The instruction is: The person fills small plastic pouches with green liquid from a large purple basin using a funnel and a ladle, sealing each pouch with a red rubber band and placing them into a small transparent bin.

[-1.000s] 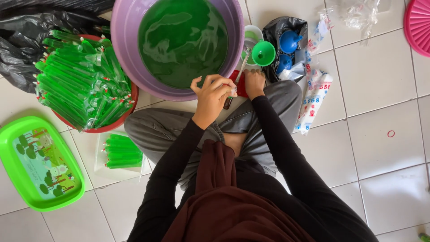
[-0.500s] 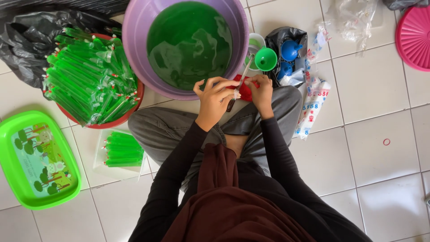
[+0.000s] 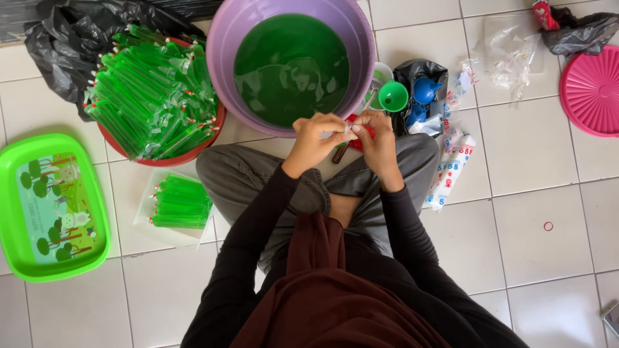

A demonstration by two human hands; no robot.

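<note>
Seated cross-legged on the tiled floor [image 3: 529, 161], the person has both hands together over the lap, just below the purple basin [image 3: 225, 38] of green liquid. The left hand [image 3: 314, 136] and right hand [image 3: 377, 138] are each pinched on a small clear plastic sleeve [image 3: 347, 129] held between them; whether it is open or filled I cannot tell. Working it well likely means keeping the fingertips close and the sleeve upright, near the green funnel [image 3: 393, 96], away from the pile of filled green ice sticks [image 3: 151, 93].
</note>
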